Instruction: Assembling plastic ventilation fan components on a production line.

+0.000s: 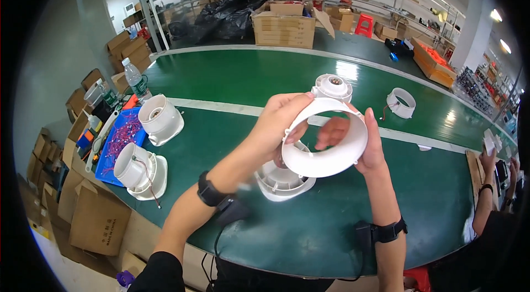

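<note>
I hold a white plastic ring [326, 166] up over the green table, tilted so that its opening shows. My left hand [277, 118] grips the ring's left rim. On the opposite side, my right hand [373, 146] has its thumb along the outer wall, and some fingers show through the opening. Beneath the ring sits a white round housing with ribs [281, 184], partly hidden by my left hand and the ring. Just behind them stands another white housing with a motor at its centre [334, 86]. Farther right lies a similar white ring with thin wires [404, 103].
Two white housings [157, 118] stand at the left, beside a blue tray [101, 171] of red wires. A water bottle [136, 81] is behind them. Cardboard boxes [284, 30] stand at the back. At the far right a co-worker's hand [489, 155] holds something white.
</note>
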